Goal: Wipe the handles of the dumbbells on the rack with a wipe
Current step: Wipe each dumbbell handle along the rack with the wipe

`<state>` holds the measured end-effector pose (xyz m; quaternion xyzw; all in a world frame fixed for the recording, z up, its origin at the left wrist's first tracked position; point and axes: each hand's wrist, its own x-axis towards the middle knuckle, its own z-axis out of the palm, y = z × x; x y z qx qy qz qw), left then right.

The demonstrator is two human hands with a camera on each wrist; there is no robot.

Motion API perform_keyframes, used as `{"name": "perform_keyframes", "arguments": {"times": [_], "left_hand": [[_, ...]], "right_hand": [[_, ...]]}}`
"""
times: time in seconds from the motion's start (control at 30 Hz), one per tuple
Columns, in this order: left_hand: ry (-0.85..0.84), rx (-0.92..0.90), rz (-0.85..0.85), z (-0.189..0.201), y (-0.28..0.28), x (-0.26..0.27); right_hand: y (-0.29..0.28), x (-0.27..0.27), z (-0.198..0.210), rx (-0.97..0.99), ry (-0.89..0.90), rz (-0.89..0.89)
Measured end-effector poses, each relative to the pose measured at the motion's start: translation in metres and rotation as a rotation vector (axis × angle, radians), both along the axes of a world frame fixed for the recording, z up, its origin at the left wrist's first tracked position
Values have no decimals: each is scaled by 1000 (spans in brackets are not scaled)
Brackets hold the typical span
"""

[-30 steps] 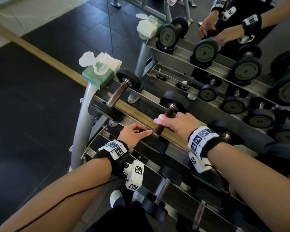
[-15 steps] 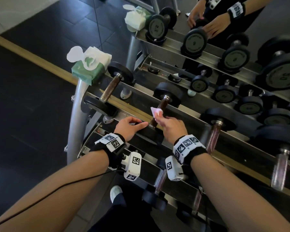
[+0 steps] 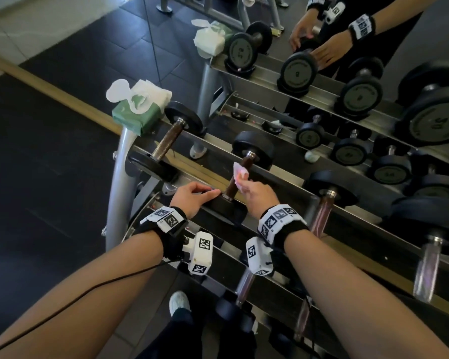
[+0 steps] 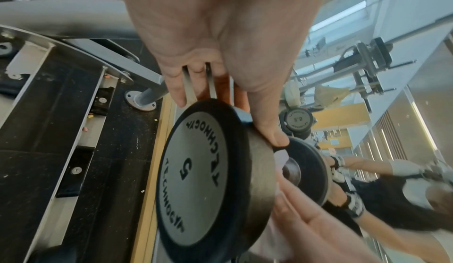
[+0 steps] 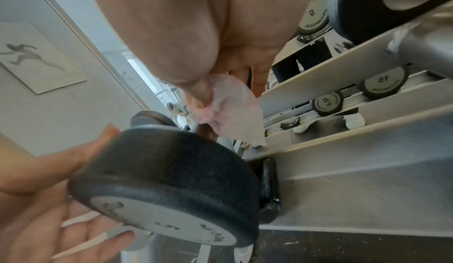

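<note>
On the top rail lies the second dumbbell, its brown handle [image 3: 237,177] between two black heads. My right hand [image 3: 254,189] pinches a crumpled pinkish-white wipe [image 3: 240,173] between thumb and fingers, right against the handle's right side. The right wrist view shows the wipe [image 5: 235,116] hanging from my thumb above the near head [image 5: 159,170]. My left hand [image 3: 195,196] rests on that near head [image 4: 203,172], which is marked 5. Its thumb lies over the rim and its fingers are fairly straight.
A green wipe pack [image 3: 138,117] with tissues pulled up sits on the rack's left end, above the grey post [image 3: 119,182]. Other dumbbells [image 3: 166,143] [image 3: 322,216] lie to either side, with more on lower tiers. A mirror behind repeats the rack and my arms.
My right hand has drawn back along the handle toward me and now holds the wipe beside it instead of lying over it. My left hand has stayed on the near head.
</note>
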<state>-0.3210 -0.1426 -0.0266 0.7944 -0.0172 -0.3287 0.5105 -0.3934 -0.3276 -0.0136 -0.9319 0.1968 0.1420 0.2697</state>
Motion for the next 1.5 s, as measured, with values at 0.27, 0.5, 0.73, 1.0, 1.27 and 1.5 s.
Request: {"name": "perform_keyframes", "arguments": {"times": [0.27,0.5,0.73,1.0,1.27,1.5], "left_hand": [[-6,-30,132,-5,-8,-13],[-95,-18,245,-2,-15,-42],[-183,130,201,17,-18,-50],[-531,167,169,61,-63,-91],[-401,15,26,42,-104,-136],[-221,21,-77,15,-112,-161]], "right_hand": [[5,-5,18,146,83,-10],[-6,-17,33,324,195,96],[-48,-23,66,388,16,55],[-115,-50,101,480,-104,73],[-153,-88,87,265,-84,152],[-172,-93,63,-188,12,493]]}}
